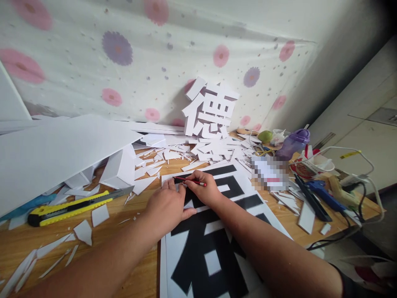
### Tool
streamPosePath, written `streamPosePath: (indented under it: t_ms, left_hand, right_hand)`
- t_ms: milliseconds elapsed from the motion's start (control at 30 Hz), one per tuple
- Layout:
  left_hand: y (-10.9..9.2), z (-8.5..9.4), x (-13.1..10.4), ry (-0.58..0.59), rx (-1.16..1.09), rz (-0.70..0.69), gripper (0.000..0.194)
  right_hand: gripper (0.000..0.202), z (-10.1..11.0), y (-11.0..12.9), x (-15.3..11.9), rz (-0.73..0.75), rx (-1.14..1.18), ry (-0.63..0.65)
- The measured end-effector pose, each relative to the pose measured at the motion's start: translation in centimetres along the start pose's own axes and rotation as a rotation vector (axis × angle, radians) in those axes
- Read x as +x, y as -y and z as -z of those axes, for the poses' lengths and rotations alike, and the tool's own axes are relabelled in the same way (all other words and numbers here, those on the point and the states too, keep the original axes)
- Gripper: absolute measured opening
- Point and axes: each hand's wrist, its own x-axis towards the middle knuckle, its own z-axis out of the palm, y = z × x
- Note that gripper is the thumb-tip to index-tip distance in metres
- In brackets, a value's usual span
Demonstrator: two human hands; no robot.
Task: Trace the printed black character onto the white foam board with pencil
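A red-and-black pencil (pixel 198 182) is gripped in my right hand (pixel 205 191), its tip over the top left part of a sheet printed with a large black character (pixel 223 244). My left hand (pixel 166 207) lies flat on the left edge of that sheet, fingers stretched beside the pencil tip and thumb pointing right. Under the sheet, a white board shows along its left side. My right forearm crosses over the printed strokes and hides some of them. To the left of my hands lies a yellow-and-black utility knife (pixel 70 208) with its blade out.
A raised white character (pixel 211 109) leans against the flowered wall cover. White board scraps (pixel 214 149) are strewn around it. Large white boards (pixel 68 149) fill the left. On the right are a purple bottle (pixel 293 143), a blue glue gun (pixel 325 193), cables and a blurred-out patch.
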Motion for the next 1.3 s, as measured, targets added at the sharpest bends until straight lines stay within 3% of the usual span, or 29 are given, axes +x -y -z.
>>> streamPosePath:
  t_ms: [1300]
  left_hand:
    - [0.7, 0.1, 0.5, -0.032, 0.085, -0.054, 0.066]
  right_hand:
    - [0.010, 2.8, -0.1, -1.1, -0.043, -0.093, -0.130]
